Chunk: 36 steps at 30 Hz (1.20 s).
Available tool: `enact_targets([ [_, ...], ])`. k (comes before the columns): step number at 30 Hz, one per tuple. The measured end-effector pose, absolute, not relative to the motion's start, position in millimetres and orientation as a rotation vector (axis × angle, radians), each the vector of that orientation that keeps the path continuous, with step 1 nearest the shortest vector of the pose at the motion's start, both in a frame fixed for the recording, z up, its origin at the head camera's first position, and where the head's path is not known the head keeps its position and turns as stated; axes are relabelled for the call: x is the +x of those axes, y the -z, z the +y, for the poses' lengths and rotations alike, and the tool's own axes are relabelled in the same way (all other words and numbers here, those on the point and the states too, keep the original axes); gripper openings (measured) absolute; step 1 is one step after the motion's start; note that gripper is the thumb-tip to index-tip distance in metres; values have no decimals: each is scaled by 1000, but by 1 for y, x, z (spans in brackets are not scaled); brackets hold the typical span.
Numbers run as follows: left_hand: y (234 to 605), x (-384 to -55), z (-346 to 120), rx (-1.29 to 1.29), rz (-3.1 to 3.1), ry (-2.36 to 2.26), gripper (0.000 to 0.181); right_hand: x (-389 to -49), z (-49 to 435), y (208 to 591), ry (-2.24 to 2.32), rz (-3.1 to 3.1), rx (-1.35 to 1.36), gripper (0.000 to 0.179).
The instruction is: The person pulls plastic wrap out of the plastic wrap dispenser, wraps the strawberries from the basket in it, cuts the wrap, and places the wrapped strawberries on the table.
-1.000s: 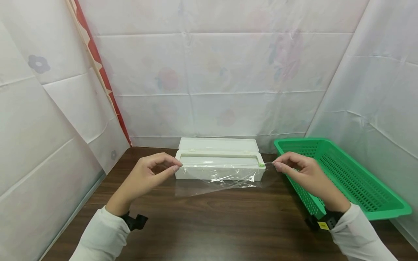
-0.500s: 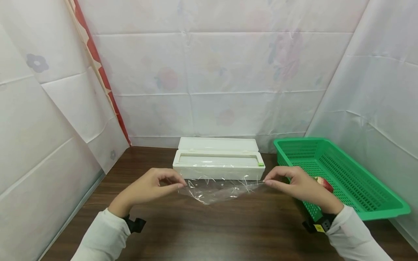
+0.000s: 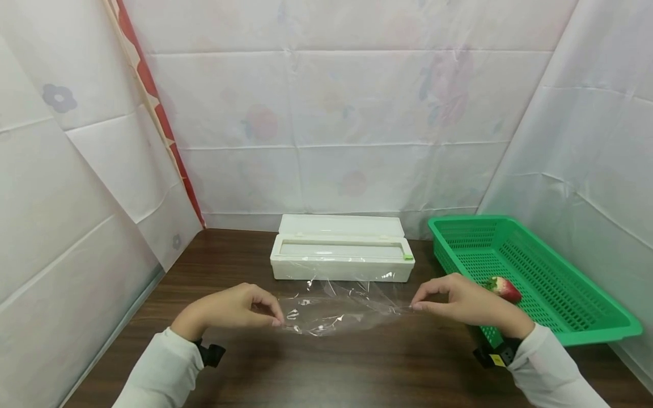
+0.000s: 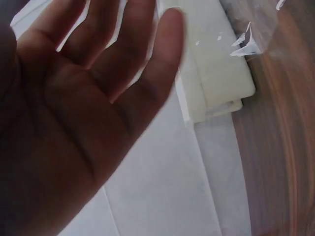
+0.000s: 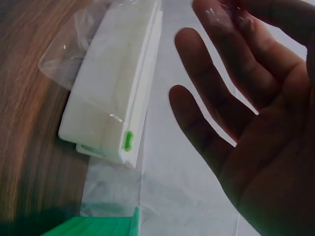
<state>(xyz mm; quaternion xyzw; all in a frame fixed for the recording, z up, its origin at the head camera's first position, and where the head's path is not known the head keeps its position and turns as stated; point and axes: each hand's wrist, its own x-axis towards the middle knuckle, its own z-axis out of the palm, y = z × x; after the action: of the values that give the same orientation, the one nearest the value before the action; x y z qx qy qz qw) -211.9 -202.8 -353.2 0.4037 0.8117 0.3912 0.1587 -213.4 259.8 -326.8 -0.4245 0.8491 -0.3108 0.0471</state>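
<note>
A sheet of clear plastic wrap (image 3: 331, 317) stretches between the two hands, in front of a white wrap dispenser box (image 3: 342, 269) whose lid (image 3: 340, 225) stands raised. Its left corner is pinched between thumb and fingertips of my left hand (image 3: 234, 309). My right hand (image 3: 461, 303) pinches the opposite corner. The film runs back toward the box's front. In the right wrist view, film shows at the fingertips, and a green slider (image 5: 128, 140) sits on the box's end. The left wrist view shows the palm and fingers, with the pinch itself out of sight.
A green perforated basket (image 3: 576, 283) stands at the right, close to the right forearm. Inside it lies a red and pale strawberry-like fruit (image 3: 504, 289) with a green top. White sheeting (image 3: 326, 113) walls the dark wooden table (image 3: 326, 377) at the back and sides.
Both hands have moved from the box's front edge toward the person and lower, drawing more film out. The fruit in the basket has come into view beside the right hand.
</note>
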Motion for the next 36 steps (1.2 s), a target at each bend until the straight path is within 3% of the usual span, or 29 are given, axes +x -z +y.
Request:
enact_targets([
  [14, 365, -207, -207, 963, 2263, -1006, 11, -213, 258, 344, 874, 2289, -1233, 7],
  [36, 377, -201, -203, 938, 2216, -1003, 16, -204, 249, 360, 749, 2244, -1254, 6],
])
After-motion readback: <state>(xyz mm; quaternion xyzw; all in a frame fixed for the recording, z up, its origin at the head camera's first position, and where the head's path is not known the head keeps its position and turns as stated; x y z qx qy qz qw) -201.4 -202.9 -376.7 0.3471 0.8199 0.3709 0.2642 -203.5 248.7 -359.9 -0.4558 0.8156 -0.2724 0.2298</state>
